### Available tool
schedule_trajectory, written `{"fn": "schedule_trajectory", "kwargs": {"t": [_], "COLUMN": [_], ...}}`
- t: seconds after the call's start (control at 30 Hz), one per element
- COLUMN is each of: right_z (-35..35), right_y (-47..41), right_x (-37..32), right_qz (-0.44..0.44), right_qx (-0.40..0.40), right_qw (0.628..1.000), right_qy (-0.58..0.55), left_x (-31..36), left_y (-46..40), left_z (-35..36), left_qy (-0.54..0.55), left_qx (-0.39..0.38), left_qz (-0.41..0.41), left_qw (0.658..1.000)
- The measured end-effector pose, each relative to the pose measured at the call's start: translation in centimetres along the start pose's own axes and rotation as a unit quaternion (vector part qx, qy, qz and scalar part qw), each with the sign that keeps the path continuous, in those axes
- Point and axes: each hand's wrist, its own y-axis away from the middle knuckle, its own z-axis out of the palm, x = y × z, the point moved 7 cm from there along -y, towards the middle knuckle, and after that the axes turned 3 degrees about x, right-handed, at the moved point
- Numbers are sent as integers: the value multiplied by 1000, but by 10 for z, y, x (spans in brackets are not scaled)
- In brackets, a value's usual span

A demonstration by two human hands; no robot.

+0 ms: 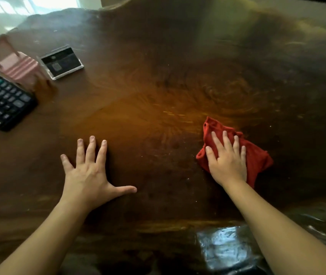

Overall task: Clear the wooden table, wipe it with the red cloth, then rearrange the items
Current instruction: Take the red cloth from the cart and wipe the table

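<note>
A crumpled red cloth [257,157] lies on the dark wooden table [158,86] at the right. My right hand [227,159] presses flat on top of it, fingers spread and pointing away from me. My left hand [90,171] rests palm down on the bare wood to the left of centre, fingers splayed, holding nothing. At the table's left edge sit a black calculator [1,100], a small pink toy chair [15,62] and a clear acrylic card stand [61,62] with a black insert.
The table's wavy far edge [62,12] runs along the top left, with pale floor beyond it. A glossy reflection patch [225,247] shows near the front edge.
</note>
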Motion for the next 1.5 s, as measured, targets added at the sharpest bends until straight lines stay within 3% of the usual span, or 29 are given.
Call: {"fn": "schedule_trajectory", "kwargs": {"t": [0.4,0.6,0.73,0.93,1.23,1.5], "right_z": [27,40,45,41,24,5], "right_y": [61,132,162,162,120,85], "right_x": [-190,-299,-325,-304,-153,5], "right_qz": [-184,-345,-434,-463,-289,-127], "right_qx": [-12,-22,-31,-49,-24,14], "right_qw": [983,938,901,885,955,991], "right_qy": [-3,-25,-5,-6,-61,-50], "left_x": [-62,-113,-127,-102,21,132], "left_y": [58,99,113,109,68,23], "left_z": [7,10,13,7,2,0], "left_qy": [11,18,13,18,-11,-25], "left_qx": [-2,-22,-36,-28,-35,-35], "left_qz": [-61,-113,-117,-89,-8,71], "left_qw": [998,993,992,996,999,997]}}
